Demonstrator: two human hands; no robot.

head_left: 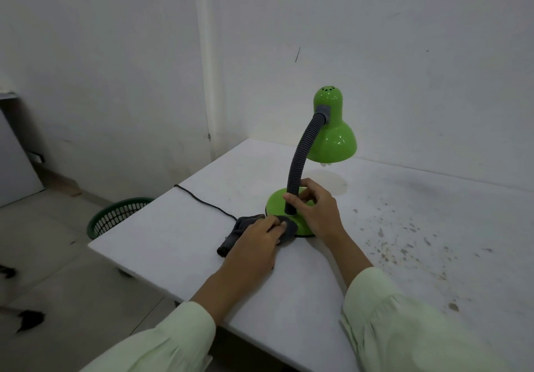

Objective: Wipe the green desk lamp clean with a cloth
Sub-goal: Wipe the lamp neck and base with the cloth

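Note:
The green desk lamp (335, 134) stands on the white table (375, 256), its shade facing away, on a grey flexible neck (300, 158) rising from a round green base (277, 201). My right hand (315, 207) wraps around the bottom of the neck, over the base. My left hand (254, 244) presses a dark grey cloth (231, 238) against the near left edge of the base; part of the cloth trails onto the table.
A black power cord (202, 201) runs from the base to the table's left edge. A green mesh basket (115, 215) sits on the floor left of the table. The table's right part is stained and speckled. White walls stand close behind.

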